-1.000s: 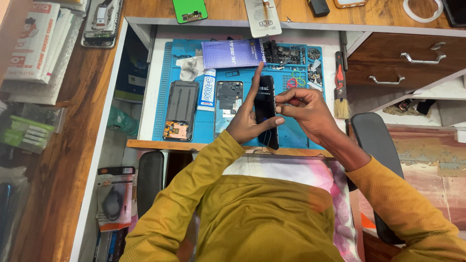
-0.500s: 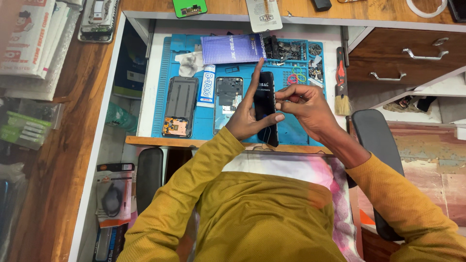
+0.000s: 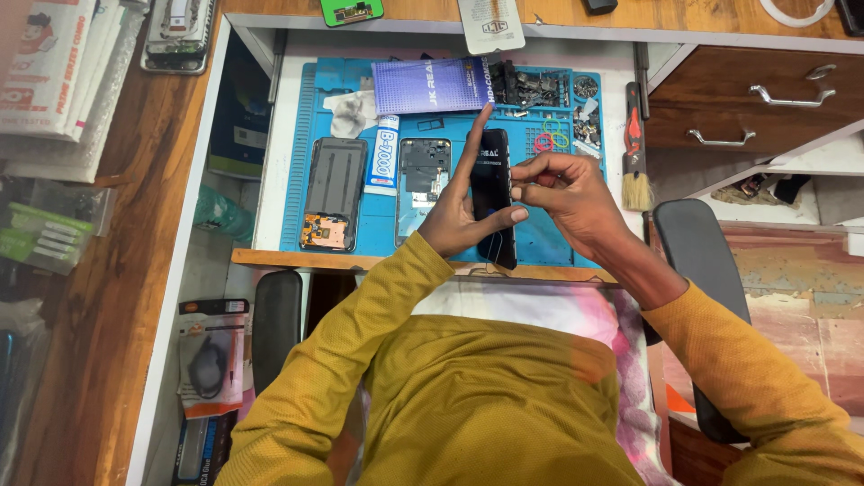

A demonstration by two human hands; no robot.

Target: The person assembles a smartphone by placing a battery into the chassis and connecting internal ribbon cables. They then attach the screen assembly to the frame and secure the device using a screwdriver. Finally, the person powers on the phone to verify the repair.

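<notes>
I hold a black phone screen panel (image 3: 494, 193) upright over the blue work mat (image 3: 378, 229). My left hand (image 3: 459, 216) grips it from the left, index finger stretched up along its edge and thumb across its front. My right hand (image 3: 562, 193) pinches the panel's right edge near the top with its fingertips. On the mat to the left lie an opened phone frame (image 3: 421, 175), a dark phone back with an exposed board (image 3: 334, 192) and a white glue tube (image 3: 385, 155).
A purple flat packet (image 3: 432, 85) and small parts (image 3: 549, 90) sit at the mat's far side. A brush (image 3: 636, 166) lies to the right. Wooden drawers (image 3: 756, 99) stand at the right, chair armrests (image 3: 693, 261) beside me, and packaged goods (image 3: 54, 81) at the left.
The view has shifted slightly. My hands stay on the screen panel, and my right fingertips have moved a little along its right edge.
</notes>
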